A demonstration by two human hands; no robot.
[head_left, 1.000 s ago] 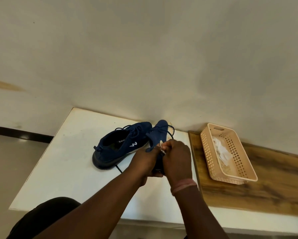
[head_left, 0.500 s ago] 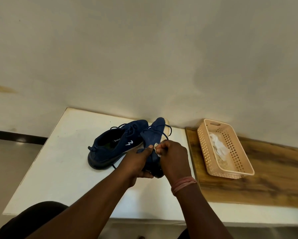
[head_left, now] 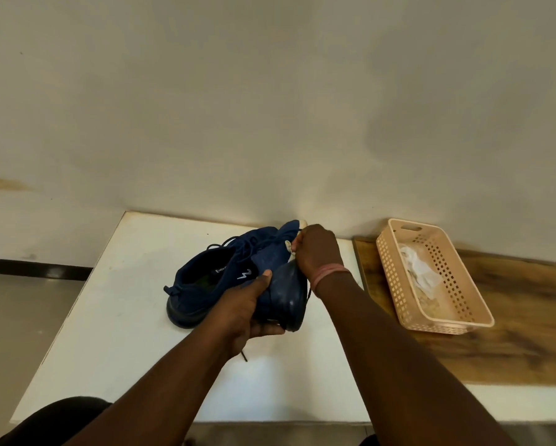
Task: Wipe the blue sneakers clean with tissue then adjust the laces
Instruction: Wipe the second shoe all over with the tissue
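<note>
A flat white tabletop (head_left: 116,333) fills the lower middle of the frame, with a brown wood-grain counter (head_left: 521,320) butting against it at the right. On that counter sits a peach perforated plastic basket (head_left: 395,278) holding crumpled white tissues (head_left: 421,272). At centre, one navy blue knit sneaker (head_left: 202,284) rests on the table, and a second navy sneaker (head_left: 280,284) is tipped up, toe toward the wall. The left hand (head_left: 247,310) grips its heel end, thumb on top. The right hand (head_left: 317,252) is curled round a small wad of white tissue (head_left: 290,249), pressing it near the toe. A loose dark lace end (head_left: 243,355) dangles below the left wrist. I'd say that lace could snag or drag as the shoe turns, and hard rubbing may shred the tissue onto the knit.
</note>
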